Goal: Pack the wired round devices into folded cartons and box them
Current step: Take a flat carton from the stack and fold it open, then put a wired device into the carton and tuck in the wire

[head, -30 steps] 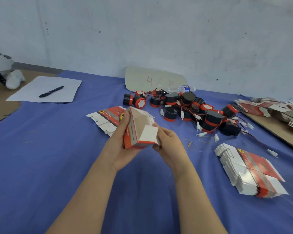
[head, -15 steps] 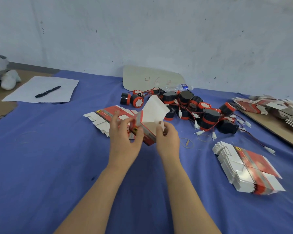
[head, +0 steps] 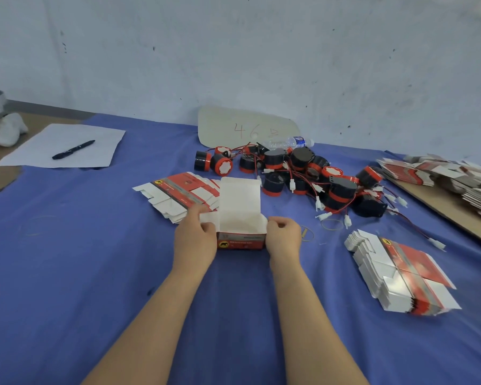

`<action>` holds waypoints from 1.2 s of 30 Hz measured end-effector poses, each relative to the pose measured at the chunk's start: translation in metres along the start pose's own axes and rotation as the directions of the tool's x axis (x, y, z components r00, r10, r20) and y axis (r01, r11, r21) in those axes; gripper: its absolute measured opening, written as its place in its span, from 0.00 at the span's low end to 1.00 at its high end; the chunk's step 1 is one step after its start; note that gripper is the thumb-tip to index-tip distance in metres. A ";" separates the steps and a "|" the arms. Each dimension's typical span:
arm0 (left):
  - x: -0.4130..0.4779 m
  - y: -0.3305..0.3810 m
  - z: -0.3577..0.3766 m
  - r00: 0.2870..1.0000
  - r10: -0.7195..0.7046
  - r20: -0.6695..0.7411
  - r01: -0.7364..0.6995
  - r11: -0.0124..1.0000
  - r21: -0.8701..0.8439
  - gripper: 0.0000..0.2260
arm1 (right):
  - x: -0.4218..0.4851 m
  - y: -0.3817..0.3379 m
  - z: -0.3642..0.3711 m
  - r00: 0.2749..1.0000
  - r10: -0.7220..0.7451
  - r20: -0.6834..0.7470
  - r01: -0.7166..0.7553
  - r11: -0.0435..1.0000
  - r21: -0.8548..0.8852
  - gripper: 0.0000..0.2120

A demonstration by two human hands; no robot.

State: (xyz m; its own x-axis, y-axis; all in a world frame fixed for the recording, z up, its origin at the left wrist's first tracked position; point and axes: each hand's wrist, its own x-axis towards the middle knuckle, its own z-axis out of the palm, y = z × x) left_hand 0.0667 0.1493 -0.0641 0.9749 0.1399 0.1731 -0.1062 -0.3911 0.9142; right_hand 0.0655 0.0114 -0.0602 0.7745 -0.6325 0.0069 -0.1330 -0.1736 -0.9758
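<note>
L hand (head: 196,237) & R hand (head: 283,236) each grip one side of the lid-up carton (head: 240,232), seemingly resting on cloth (head: 95,259).

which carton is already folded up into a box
The open carton between the left hand and right hand, lid flap up; the other cartons lie flat in stacks.

One head-worn wide-angle view: faces forward and down over blue table (head: 67,273), close on left hand (head: 195,240) and right hand (head: 283,238) at centre, wall (head: 233,51) across top.

Blurry carton stack (head: 403,273), lower right
</note>
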 end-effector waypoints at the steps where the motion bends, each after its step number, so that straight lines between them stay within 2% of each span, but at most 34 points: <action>1: 0.000 -0.001 0.000 1.000 -0.007 0.030 0.006 0.998 0.055 0.16 | -0.001 0.001 0.000 0.998 -0.053 0.017 0.055 0.992 -0.113 0.14; 3: 0.000 -0.004 -0.001 0.999 0.042 0.033 -0.048 0.977 0.209 0.14 | -0.003 0.001 -0.001 0.994 -0.091 0.066 0.105 0.966 -0.238 0.15; 6: 0.002 -0.007 -0.001 0.997 0.069 0.047 -0.082 0.907 0.412 0.12 | -0.002 -0.001 -0.006 0.989 -0.083 0.123 0.115 0.954 -0.275 0.15; 8: 0.002 -0.006 -0.002 0.996 0.035 0.079 -0.067 0.891 0.450 0.14 | -0.002 -0.002 -0.008 0.987 -0.065 0.149 0.106 0.954 -0.282 0.12; 11: -0.002 -0.002 -0.009 0.997 0.009 0.077 -0.047 0.859 0.510 0.14 | -0.003 -0.002 -0.011 0.986 -0.069 0.153 0.114 0.944 -0.310 0.14; 13: 0.000 0.007 -0.019 0.999 -0.032 0.035 0.004 0.802 0.597 0.12 | 0.003 -0.006 -0.019 0.989 -0.086 0.118 0.124 0.919 -0.375 0.16; 16: 0.008 0.033 -0.035 0.996 -0.089 -0.005 0.072 0.772 0.632 0.16 | 0.022 -0.015 -0.035 0.989 -0.146 0.032 0.147 0.902 -0.407 0.19; 18: 0.012 0.060 -0.036 1.000 -0.005 -0.023 0.017 0.827 0.562 0.19 | 0.041 -0.022 -0.049 0.976 -0.205 -0.069 0.159 0.896 -0.414 0.21; 20: 0.011 0.089 -0.024 0.981 0.192 -0.027 -0.166 0.905 0.392 0.18 | 0.059 -0.028 -0.060 0.964 -0.232 -0.132 0.150 0.879 -0.453 0.24; 22: 0.010 0.116 -0.001 0.928 0.372 -0.004 -0.364 0.912 0.188 0.15 | 0.075 -0.032 -0.067 0.960 -0.240 -0.144 0.139 0.856 -0.498 0.25; 24: 0.007 0.135 0.032 0.904 0.424 0.063 -0.426 0.904 0.033 0.13 | 0.090 -0.034 -0.070 0.961 -0.243 -0.132 0.136 0.831 -0.540 0.25; 26: 0.006 0.140 0.067 0.915 0.371 0.161 -0.366 0.929 -0.057 0.13 | 0.102 -0.034 -0.071 0.964 -0.240 -0.116 0.132 0.807 -0.576 0.25; 30: 0.010 0.128 0.115 0.917 0.167 0.362 -0.094 0.973 -0.210 0.15 | 0.127 -0.033 -0.077 0.962 -0.226 -0.152 0.088 0.787 -0.611 0.28; 33: 0.016 0.120 0.136 0.893 0.056 0.446 0.051 0.973 -0.225 0.17 | 0.144 -0.034 -0.080 0.975 -0.172 -0.141 0.043 0.769 -0.637 0.31; 36: 0.019 0.115 0.149 0.867 -0.009 0.499 0.129 0.970 -0.206 0.18 | 0.152 -0.033 -0.080 0.987 -0.105 -0.122 -0.007 0.733 -0.681 0.28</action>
State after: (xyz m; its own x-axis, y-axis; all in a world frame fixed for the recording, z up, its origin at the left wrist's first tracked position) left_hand 0.1024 -0.0288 -0.0106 0.9435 -0.3288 -0.0411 -0.0178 -0.1740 0.9846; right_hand 0.1377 -0.1397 -0.0098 0.7026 -0.6985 0.1359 -0.5234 -0.6367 -0.5662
